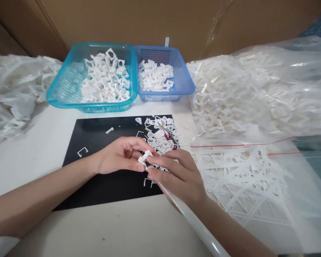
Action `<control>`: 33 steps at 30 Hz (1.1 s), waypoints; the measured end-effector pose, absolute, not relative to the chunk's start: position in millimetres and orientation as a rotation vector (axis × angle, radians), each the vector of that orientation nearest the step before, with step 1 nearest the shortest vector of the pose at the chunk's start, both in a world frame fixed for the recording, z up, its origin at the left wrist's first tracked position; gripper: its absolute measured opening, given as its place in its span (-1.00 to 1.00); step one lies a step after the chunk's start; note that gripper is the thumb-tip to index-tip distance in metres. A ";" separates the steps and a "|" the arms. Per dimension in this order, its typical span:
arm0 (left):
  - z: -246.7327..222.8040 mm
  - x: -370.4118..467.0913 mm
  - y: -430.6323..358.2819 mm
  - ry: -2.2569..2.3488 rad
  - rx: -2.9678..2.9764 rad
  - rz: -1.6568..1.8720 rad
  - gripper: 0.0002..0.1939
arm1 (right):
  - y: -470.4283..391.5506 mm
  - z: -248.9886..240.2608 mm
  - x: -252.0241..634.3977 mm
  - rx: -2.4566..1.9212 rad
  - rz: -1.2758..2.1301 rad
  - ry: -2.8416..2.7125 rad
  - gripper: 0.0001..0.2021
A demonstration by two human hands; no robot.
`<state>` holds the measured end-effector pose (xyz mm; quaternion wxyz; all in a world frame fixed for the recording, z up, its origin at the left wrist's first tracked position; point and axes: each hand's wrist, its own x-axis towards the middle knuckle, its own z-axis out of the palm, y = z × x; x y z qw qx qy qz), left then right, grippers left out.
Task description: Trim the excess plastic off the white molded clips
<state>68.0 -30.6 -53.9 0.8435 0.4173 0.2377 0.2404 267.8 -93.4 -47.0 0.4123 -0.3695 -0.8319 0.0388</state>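
Over a black mat [88, 192], a small white plastic part [145, 157] sits between both hands. My left hand [125, 155] pinches it between thumb and fingers from the left. From the right, the fingertips of my right hand [180, 175] close on the same part, covering its right side. A pale glossy strip [195, 221] runs from beneath my right hand towards the bottom edge; I cannot tell whether that hand holds it. Just beyond the hands lies a pile of thin white plastic scraps [160, 139], with a pointed metal tool [169, 134] with red parts lying on it.
A teal basket [66, 103] and a blue basket [187, 84], each holding white parts, stand at the back against cardboard [149, 21]. Clear bags of white parts flank them, one left [18, 92], one right [230, 96]. White plastic lattice frames [246, 185] lie at right.
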 end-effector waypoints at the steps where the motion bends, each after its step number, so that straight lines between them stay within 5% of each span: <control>1: -53.8 67.9 -30.5 0.515 0.865 0.497 -0.65 | -93.2 -46.9 266.7 -0.911 0.045 -2.114 -0.86; 14: -57.0 65.1 -29.4 0.497 0.816 0.453 -0.65 | -85.2 -29.7 293.5 -1.180 -0.097 -1.709 -0.67; 26: -60.5 62.2 -27.6 0.363 0.788 0.530 -0.69 | -83.5 -33.5 288.5 -1.333 0.195 -1.747 -0.95; 33: -18.1 15.5 13.1 1.126 2.043 1.020 -0.55 | -82.7 -29.3 288.4 -1.370 0.330 -1.750 -0.94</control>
